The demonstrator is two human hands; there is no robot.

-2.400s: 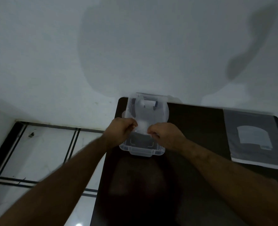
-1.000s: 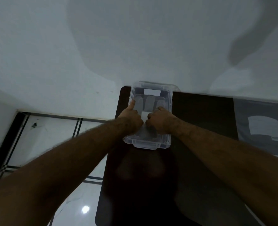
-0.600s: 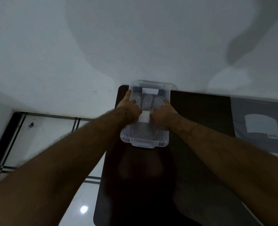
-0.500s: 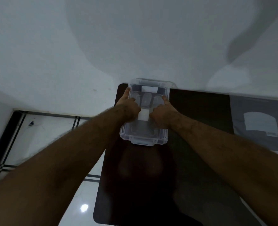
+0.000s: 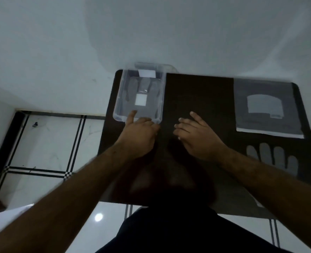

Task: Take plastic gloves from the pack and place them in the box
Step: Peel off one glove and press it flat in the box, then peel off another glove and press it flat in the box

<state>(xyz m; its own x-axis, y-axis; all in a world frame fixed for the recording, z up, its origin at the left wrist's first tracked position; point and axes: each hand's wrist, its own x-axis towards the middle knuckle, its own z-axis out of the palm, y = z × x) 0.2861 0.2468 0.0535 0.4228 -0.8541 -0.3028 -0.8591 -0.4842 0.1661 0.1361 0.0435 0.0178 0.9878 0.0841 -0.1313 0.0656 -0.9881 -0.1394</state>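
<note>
Filling the middle of the frame, a dark table is carrying a clear plastic box upper centre, gloves lying inside. The glove pack is sitting upper right. Left hand is touching the box's near rim, fingers loosely open; right hand is hovering open, empty. One loose glove is lying right.

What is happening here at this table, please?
A person is putting plastic gloves into a clear box at the far left of a dark table. A glove lies flat inside it. The left hand touches the box's near edge; the right hand is open over the table, holding nothing. Another glove lies flat on the right, near the glove pack.
</note>
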